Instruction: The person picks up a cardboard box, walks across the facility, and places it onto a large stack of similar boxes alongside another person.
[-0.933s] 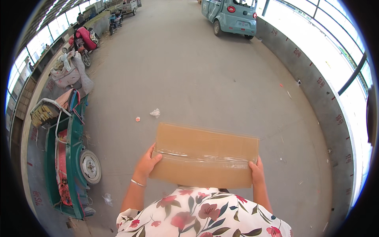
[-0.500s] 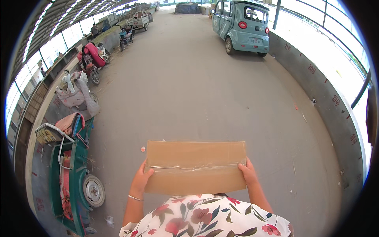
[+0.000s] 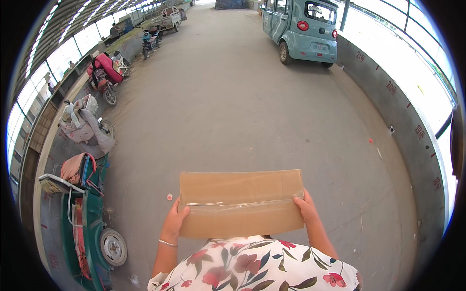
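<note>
Left hand and right hand pinched the cardboard box (already taped) at its ends, raised, not set down.

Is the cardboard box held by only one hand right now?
No, the left hand and the right hand grip opposite ends of the cardboard box.

Wide grey-brown floor, dusty along edges, low grey left wall, low right wall with red markings, dark ribbed roof with bright strips, bright framed openings along both sides, strong daylight at right.
</note>
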Demonstrator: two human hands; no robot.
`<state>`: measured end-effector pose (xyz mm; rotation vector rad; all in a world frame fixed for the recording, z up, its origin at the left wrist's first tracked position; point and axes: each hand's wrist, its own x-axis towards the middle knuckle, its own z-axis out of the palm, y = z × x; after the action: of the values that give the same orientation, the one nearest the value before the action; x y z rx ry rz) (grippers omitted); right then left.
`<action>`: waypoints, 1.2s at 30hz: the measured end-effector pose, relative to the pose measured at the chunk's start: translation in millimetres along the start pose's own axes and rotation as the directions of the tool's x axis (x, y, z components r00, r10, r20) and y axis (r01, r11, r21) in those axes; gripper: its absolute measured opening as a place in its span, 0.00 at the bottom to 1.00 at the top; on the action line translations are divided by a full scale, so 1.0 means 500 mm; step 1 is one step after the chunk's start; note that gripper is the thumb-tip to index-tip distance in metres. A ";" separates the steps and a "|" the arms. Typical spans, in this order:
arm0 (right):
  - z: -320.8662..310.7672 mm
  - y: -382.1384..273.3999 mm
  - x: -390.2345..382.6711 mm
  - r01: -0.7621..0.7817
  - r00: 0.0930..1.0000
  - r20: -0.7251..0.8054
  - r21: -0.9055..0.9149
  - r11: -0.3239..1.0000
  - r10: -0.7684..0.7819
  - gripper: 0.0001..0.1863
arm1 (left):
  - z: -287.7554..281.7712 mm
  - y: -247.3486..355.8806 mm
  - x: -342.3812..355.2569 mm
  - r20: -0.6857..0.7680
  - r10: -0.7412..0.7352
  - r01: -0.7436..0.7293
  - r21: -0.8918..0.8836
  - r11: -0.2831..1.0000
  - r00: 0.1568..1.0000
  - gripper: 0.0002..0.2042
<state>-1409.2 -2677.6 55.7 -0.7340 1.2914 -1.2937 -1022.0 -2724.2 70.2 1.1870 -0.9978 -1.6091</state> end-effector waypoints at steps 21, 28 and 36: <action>0.065 -0.088 0.265 0.127 0.966 -0.230 0.029 0.991 -0.117 0.25 | 0.009 0.102 0.469 0.156 -0.122 0.114 0.060 0.992 0.980 0.27; 0.100 -0.094 0.430 0.095 0.992 -0.080 0.024 0.995 -0.092 0.25 | -0.034 0.106 0.530 0.041 -0.096 0.095 0.020 0.995 0.995 0.26; 0.148 -0.113 0.699 0.086 0.994 0.075 -0.080 0.993 -0.080 0.25 | -0.074 0.127 0.629 -0.133 0.078 -0.075 0.033 0.997 0.988 0.25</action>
<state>-1422.9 -3038.3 31.7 -0.8932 1.2746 -1.2745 -1024.9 -3045.7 37.7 1.2441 -0.9701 -1.4398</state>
